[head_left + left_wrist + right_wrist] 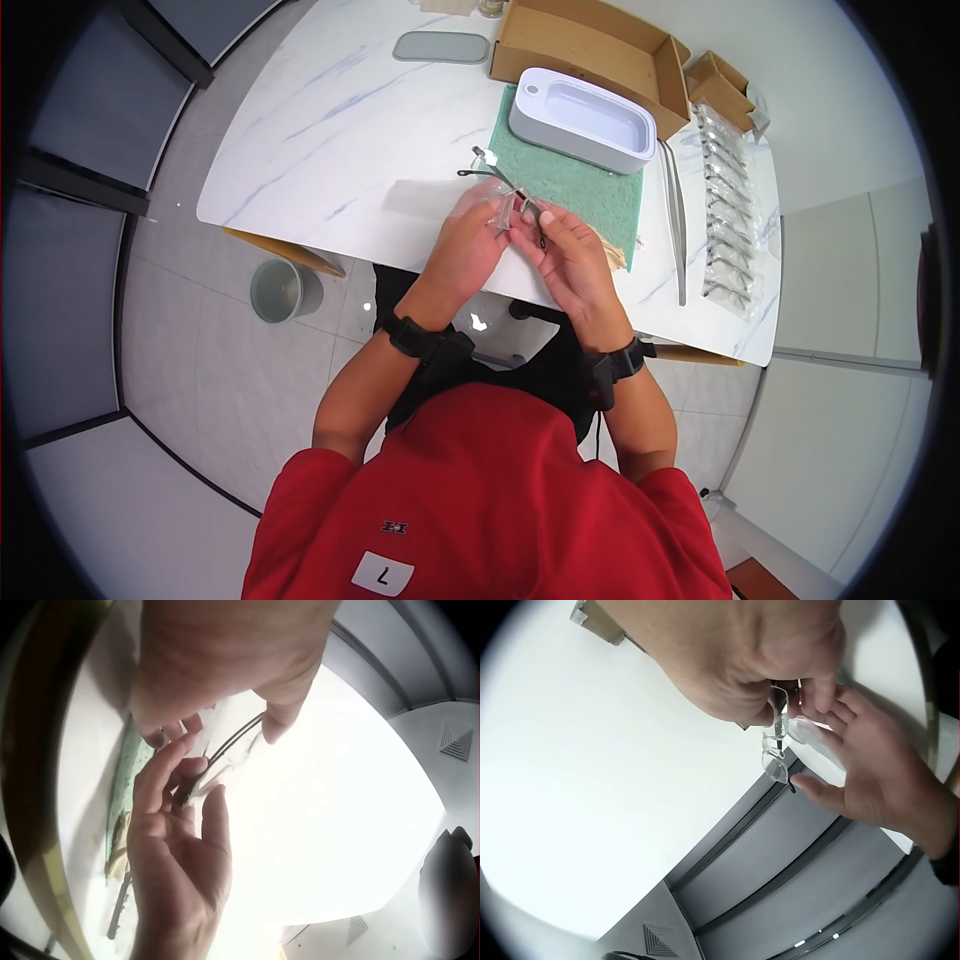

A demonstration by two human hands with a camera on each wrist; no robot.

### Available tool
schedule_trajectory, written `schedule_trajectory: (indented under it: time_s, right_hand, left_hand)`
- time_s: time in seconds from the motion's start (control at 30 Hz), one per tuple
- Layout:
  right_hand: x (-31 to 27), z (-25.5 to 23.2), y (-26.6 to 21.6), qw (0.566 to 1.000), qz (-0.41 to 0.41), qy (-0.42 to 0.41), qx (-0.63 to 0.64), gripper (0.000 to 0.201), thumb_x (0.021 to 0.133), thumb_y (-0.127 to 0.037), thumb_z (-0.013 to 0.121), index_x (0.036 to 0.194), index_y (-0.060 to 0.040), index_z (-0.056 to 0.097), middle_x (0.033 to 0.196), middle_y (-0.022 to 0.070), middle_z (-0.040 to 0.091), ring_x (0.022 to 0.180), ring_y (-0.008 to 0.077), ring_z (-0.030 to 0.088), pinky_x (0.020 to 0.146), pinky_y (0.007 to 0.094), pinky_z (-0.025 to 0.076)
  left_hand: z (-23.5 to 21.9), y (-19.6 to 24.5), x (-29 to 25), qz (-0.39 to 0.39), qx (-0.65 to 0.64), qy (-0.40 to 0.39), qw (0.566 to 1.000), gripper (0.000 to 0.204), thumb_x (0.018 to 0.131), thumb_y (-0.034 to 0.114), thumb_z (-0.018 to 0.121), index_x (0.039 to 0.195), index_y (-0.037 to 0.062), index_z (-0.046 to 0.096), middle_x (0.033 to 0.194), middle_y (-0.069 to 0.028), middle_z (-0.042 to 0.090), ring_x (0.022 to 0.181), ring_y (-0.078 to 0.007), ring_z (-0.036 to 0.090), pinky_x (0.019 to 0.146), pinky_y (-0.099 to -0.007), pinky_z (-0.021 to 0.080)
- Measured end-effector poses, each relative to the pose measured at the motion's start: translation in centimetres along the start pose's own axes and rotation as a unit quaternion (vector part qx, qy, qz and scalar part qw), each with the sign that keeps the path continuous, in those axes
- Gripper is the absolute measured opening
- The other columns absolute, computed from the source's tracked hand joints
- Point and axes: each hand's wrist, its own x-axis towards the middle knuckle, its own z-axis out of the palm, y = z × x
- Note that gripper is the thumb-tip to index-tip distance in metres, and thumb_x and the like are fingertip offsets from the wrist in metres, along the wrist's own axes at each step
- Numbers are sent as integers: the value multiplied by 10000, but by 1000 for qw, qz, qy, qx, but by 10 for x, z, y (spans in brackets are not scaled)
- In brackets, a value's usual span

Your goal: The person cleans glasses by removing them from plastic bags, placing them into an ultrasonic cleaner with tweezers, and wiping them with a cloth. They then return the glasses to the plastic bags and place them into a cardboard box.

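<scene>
A pair of eyeglasses (775, 766) with clear lenses and dark temples is held between both hands above the table's front edge. My right hand (575, 262) pinches the eyeglasses with thumb and fingers near one end. A clear plastic bag (480, 202) is gripped in my left hand (468, 248), right beside the eyeglasses. In the right wrist view, the left thumb sits close to the lower lens, and the bag (821, 746) lies across the left palm. The dark temples (234, 741) run between the two hands in the left wrist view.
A white cleaner tub (570, 148) stands on a green cloth (560, 190). Behind it is an open cardboard box (590, 32). Long metal tweezers (676, 225) and a row of bagged eyeglasses (730, 210) lie at the right. A grey lid (440, 47) lies at the back.
</scene>
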Motion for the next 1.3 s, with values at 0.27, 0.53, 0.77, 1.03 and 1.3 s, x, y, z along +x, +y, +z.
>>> schedule_trajectory:
  time_s: [0.27,0.53,0.77,1.03,1.3]
  right_hand:
    - [1,3,3,1000,-2,-2,-4,303,1018,-68,547,1283,78,566,1135,153,664,1040,200,662,972,320,561]
    - [-7,0,-2,994,-54,51,-75,301,1020,-116,572,1290,15,589,1154,105,672,1100,210,650,887,298,557]
    - [-50,-11,-19,975,-84,92,-182,296,998,-71,588,1276,32,596,1119,119,674,1006,201,675,814,278,542]
    - [-58,-34,-8,965,-120,105,-206,308,979,-64,619,1267,44,601,1106,127,677,985,196,685,773,269,540]
    - [-53,-33,1,947,-168,120,-246,289,979,-61,618,1247,48,612,1104,130,683,989,205,704,794,272,555]
  left_hand:
    - [-1,-4,0,-33,-73,28,996,386,1016,134,400,1334,-73,469,1299,-169,568,1220,-277,539,1105,-422,392]
    - [4,-2,-4,-30,-18,69,997,385,1066,163,384,1337,-86,494,1359,-194,563,1285,-287,532,1166,-429,366]
    - [16,4,-7,1,14,115,993,352,1077,175,390,1318,-47,521,1361,-174,583,1321,-267,519,1156,-424,376]
    - [20,5,-6,-36,-34,90,995,363,1088,196,363,1371,-12,454,1425,-192,529,1313,-275,519,1161,-424,373]
    - [25,10,-12,-41,-66,83,993,375,1092,192,350,1392,-18,425,1442,-206,507,1325,-303,509,1170,-436,377]
